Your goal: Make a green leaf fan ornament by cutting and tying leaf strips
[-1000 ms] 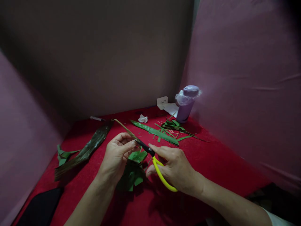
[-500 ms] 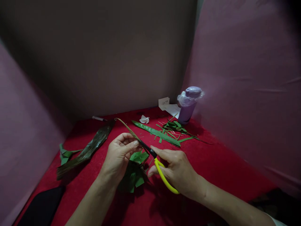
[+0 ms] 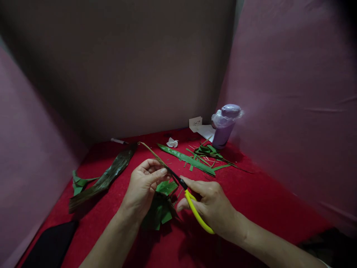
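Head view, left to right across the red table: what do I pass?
Black object → folded leaf scrap → long dark leaf → left hand pinching a leaf stalk → right hand holding yellow scissors → purple bottle.

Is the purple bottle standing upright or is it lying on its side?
Upright: the purple bottle stands on its base on the red table, cap on top.

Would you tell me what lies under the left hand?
Folded green leaf pieces show beneath the left hand, which pinches a thin brown stem; the hand hides their left part and the red cloth.
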`<state>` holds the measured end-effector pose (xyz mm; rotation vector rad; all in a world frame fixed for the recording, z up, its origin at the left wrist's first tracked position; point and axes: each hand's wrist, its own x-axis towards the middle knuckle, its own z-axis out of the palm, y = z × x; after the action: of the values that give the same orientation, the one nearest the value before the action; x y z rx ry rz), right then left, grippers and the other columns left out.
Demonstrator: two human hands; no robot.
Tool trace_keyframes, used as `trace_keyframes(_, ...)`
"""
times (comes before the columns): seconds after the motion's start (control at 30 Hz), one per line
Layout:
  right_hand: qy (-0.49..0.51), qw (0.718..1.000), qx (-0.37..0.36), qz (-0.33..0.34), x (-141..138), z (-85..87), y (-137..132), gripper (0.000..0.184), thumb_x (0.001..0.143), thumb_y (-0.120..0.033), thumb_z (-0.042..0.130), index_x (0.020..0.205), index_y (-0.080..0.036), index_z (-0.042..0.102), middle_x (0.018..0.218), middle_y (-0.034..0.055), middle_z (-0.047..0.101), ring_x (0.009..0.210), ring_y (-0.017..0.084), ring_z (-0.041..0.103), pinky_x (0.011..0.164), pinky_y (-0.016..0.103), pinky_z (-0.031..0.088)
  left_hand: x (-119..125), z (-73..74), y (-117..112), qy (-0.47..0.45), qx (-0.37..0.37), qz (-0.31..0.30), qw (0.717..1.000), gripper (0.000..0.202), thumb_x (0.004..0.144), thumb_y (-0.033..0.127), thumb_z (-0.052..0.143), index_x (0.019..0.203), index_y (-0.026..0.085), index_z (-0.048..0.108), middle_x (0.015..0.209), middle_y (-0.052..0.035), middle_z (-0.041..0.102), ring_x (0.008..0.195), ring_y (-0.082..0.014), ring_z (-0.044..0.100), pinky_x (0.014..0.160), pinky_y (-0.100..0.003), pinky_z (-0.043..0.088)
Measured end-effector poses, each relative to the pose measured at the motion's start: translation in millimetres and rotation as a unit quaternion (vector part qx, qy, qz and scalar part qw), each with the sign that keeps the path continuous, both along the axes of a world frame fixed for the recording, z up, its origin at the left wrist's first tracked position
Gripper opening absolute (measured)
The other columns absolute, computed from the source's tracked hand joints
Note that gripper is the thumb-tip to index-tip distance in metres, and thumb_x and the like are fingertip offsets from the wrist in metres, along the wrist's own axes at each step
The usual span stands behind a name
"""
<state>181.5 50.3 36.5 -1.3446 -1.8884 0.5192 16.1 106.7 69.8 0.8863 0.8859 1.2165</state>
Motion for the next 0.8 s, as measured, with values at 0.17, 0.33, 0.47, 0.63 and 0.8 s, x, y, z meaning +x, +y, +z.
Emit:
trace_keyframes(0.17, -0.016, 1.0, 0.012, -0.011, 1, 0.2, 0, 0.047, 0.07, -0.036, 0.072, 0.113, -0.021, 0.06, 0.071, 0.0003, 0.069, 0.063, 0.015, 0.059, 0.063, 0.025, 0.043, -1, -1.5, 2, -0.003, 0.012, 0.0, 1.0, 0.022, 0.059, 0.007, 0.073, 0.074, 0.012, 0.059, 0.068, -0.0001, 0.064, 0.06, -0.0114, 0.062, 0.061, -0.024, 0.052)
trace_keyframes(0.33, -0.055, 0.997, 0.02, -0.039, -1, 6.2, -2, 0.064, 0.06, -0.055, 0.072, 0.115, -0.026, 0.058, 0.083, 0.0021, 0.068, 0.071, 0.019, 0.062, 0.066, 0.028, 0.045, -2, -2.4, 2, -0.003, 0.028, -0.013, 1.0, 0.022, 0.06, 0.007, 0.072, 0.075, 0.013, 0.058, 0.069, -0.0013, 0.066, 0.063, -0.0123, 0.063, 0.063, -0.025, 0.052)
trace_keyframes(0.47, -0.063, 0.997, 0.013, -0.035, -2, 9.3, -2, 0.059, 0.065, -0.055, 0.07, 0.115, -0.026, 0.056, 0.081, 0.001, 0.068, 0.071, 0.018, 0.062, 0.066, 0.028, 0.044, 0, -0.8, 0, -0.001, 0.017, -0.021, 1.0, 0.024, 0.058, 0.008, 0.073, 0.077, 0.013, 0.059, 0.07, -0.0022, 0.067, 0.062, -0.0122, 0.063, 0.06, -0.023, 0.052)
trace_keyframes(0.63, -0.053, 0.998, 0.018, -0.029, -3, 10.2, -1, 0.052, 0.068, -0.047, 0.071, 0.113, -0.026, 0.057, 0.079, 0.0002, 0.068, 0.069, 0.017, 0.062, 0.065, 0.026, 0.042, 0, -1.9, -1, -0.008, 0.013, -0.029, 0.999, 0.024, 0.059, 0.007, 0.073, 0.078, 0.014, 0.058, 0.07, -0.0014, 0.067, 0.061, -0.0116, 0.063, 0.058, -0.022, 0.052)
trace_keyframes(0.8, -0.032, 0.999, 0.011, -0.009, -4, 13.6, -1, 0.036, 0.068, -0.043, 0.072, 0.097, -0.026, 0.062, 0.072, -0.0035, 0.066, 0.063, 0.014, 0.058, 0.06, 0.023, 0.039, 0, -2.3, 0, -0.014, 0.023, -0.03, 0.999, 0.024, 0.059, 0.006, 0.072, 0.077, 0.014, 0.059, 0.07, -0.0002, 0.065, 0.062, -0.0115, 0.063, 0.06, -0.023, 0.053)
